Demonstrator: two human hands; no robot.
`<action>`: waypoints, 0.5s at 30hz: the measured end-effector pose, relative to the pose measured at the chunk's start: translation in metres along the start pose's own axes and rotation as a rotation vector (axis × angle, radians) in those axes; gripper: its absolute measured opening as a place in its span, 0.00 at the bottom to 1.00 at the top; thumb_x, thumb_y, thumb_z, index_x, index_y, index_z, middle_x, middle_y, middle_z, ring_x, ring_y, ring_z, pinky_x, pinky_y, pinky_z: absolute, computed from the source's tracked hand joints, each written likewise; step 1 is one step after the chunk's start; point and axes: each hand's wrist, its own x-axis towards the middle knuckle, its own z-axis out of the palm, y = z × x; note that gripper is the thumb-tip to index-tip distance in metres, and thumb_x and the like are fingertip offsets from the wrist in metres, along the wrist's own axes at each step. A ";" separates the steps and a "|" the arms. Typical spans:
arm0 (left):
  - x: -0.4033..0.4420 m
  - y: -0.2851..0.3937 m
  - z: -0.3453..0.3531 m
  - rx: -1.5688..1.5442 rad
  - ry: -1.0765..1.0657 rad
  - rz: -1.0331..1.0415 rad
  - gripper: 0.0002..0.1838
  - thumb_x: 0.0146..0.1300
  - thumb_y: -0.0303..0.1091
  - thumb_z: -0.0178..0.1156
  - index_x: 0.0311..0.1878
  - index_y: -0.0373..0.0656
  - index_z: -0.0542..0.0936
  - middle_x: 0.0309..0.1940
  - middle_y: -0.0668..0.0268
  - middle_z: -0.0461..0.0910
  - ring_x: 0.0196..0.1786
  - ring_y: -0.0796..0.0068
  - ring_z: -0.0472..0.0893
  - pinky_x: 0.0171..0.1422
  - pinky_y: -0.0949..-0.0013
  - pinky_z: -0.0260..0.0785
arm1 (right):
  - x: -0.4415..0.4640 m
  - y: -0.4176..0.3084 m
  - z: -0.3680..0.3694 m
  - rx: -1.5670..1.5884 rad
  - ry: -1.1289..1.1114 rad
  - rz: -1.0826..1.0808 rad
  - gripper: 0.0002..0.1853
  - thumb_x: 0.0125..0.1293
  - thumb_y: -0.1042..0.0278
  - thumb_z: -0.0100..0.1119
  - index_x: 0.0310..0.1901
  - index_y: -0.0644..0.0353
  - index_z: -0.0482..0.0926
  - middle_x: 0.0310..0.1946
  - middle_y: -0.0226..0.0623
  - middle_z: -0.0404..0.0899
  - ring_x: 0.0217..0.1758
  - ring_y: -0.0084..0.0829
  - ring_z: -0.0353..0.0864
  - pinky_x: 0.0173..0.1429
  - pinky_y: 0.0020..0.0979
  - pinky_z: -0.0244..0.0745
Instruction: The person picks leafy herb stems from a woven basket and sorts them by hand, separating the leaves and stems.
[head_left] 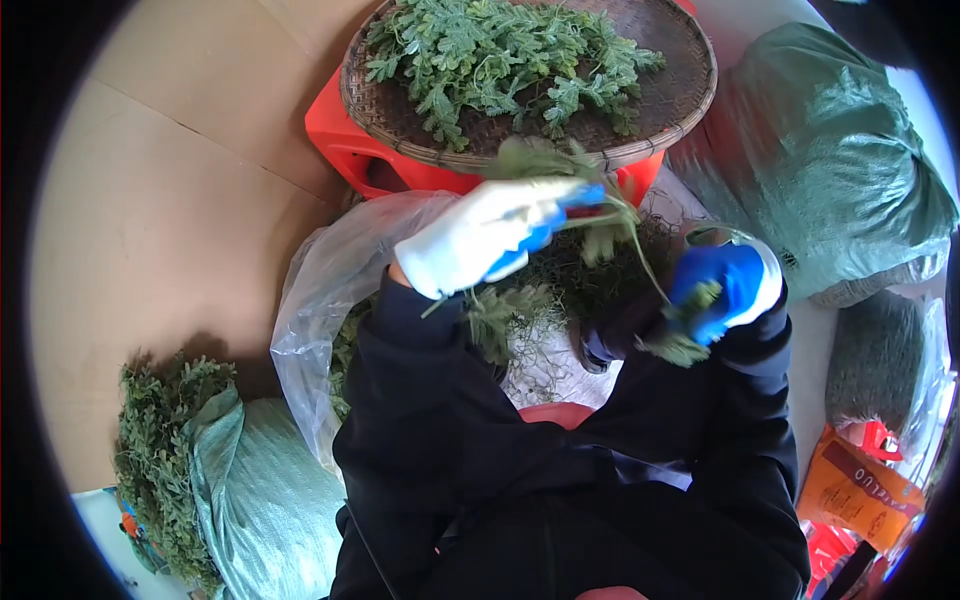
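Observation:
My left hand [480,235], in a white glove with blue fingers, is closed on a leafy green sprig [605,240] in front of the basket. Motion blurs the fingertips and the upper leaves. Across from it, my right hand [728,290], gloved the same way, is wrapped round leafy green stems [675,348] whose tips poke out below the fist. A thin stem stretches between the two hands. Beyond them, a round woven tray [670,110] bears a pile of similar sprigs [500,60].
The tray rests on a red plastic stool [335,125]. Left of my legs stands a clear plastic bag [315,290], with a green sack [265,500] of sprigs nearby. A large stuffed green sack [830,150] is at right. Loose stems [540,365] litter the floor.

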 end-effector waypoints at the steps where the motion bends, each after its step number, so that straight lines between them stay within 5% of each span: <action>1: 0.001 0.001 0.001 0.023 0.070 0.041 0.21 0.74 0.39 0.47 0.67 0.44 0.69 0.29 0.78 0.69 0.20 0.91 0.61 0.22 0.83 0.55 | -0.009 0.015 0.011 -0.016 0.125 0.062 0.15 0.65 0.57 0.63 0.41 0.64 0.81 0.26 0.33 0.82 0.24 0.21 0.79 0.29 0.26 0.74; 4: 0.018 -0.004 0.017 0.026 -0.034 0.023 0.20 0.75 0.36 0.44 0.66 0.44 0.70 0.28 0.75 0.68 0.20 0.91 0.61 0.23 0.84 0.55 | 0.000 0.011 0.022 -0.144 0.300 0.195 0.18 0.61 0.60 0.68 0.46 0.66 0.80 0.28 0.36 0.83 0.26 0.23 0.82 0.29 0.27 0.76; 5: 0.023 -0.007 0.021 0.299 0.021 0.114 0.19 0.75 0.37 0.45 0.65 0.44 0.71 0.26 0.76 0.68 0.21 0.91 0.61 0.23 0.84 0.54 | -0.005 0.017 0.020 -0.061 0.349 0.116 0.19 0.62 0.61 0.68 0.47 0.66 0.79 0.30 0.35 0.83 0.28 0.23 0.81 0.31 0.26 0.76; 7: 0.026 -0.004 0.025 0.327 0.097 0.176 0.18 0.74 0.37 0.46 0.61 0.42 0.73 0.25 0.77 0.68 0.23 0.91 0.63 0.25 0.84 0.56 | -0.015 0.031 0.016 0.098 0.426 -0.054 0.20 0.62 0.61 0.67 0.50 0.66 0.78 0.33 0.33 0.83 0.31 0.22 0.80 0.33 0.24 0.76; 8: 0.022 0.001 0.023 0.080 0.124 0.137 0.17 0.74 0.37 0.47 0.59 0.40 0.75 0.25 0.78 0.69 0.24 0.91 0.65 0.26 0.84 0.58 | -0.011 0.028 0.015 0.058 0.453 -0.143 0.20 0.62 0.61 0.67 0.50 0.66 0.77 0.34 0.32 0.83 0.31 0.22 0.80 0.34 0.23 0.75; 9: 0.021 0.003 0.018 -0.130 0.113 0.059 0.18 0.72 0.39 0.51 0.57 0.37 0.75 0.26 0.76 0.71 0.27 0.90 0.68 0.30 0.81 0.61 | -0.011 0.012 0.019 0.171 0.481 0.131 0.19 0.63 0.62 0.67 0.50 0.65 0.78 0.33 0.31 0.82 0.31 0.21 0.79 0.34 0.22 0.75; 12: 0.036 0.000 0.039 0.275 0.216 -0.084 0.19 0.70 0.39 0.55 0.57 0.35 0.75 0.31 0.72 0.77 0.32 0.87 0.73 0.36 0.78 0.67 | -0.004 0.000 0.022 0.055 0.489 0.139 0.18 0.63 0.62 0.66 0.50 0.63 0.78 0.34 0.31 0.82 0.31 0.20 0.79 0.35 0.23 0.74; 14: 0.042 -0.017 0.045 0.387 0.083 0.124 0.24 0.66 0.28 0.58 0.64 0.37 0.70 0.45 0.69 0.77 0.44 0.85 0.73 0.51 0.77 0.68 | -0.006 0.007 0.022 0.065 0.500 0.062 0.17 0.63 0.62 0.66 0.49 0.63 0.78 0.34 0.31 0.82 0.31 0.19 0.78 0.34 0.23 0.74; 15: 0.040 -0.014 0.048 0.420 -0.006 0.098 0.25 0.66 0.28 0.58 0.65 0.38 0.69 0.46 0.69 0.77 0.44 0.86 0.72 0.50 0.78 0.68 | -0.006 0.016 0.022 0.084 0.505 0.001 0.17 0.64 0.62 0.65 0.49 0.63 0.78 0.35 0.31 0.82 0.31 0.19 0.78 0.34 0.23 0.74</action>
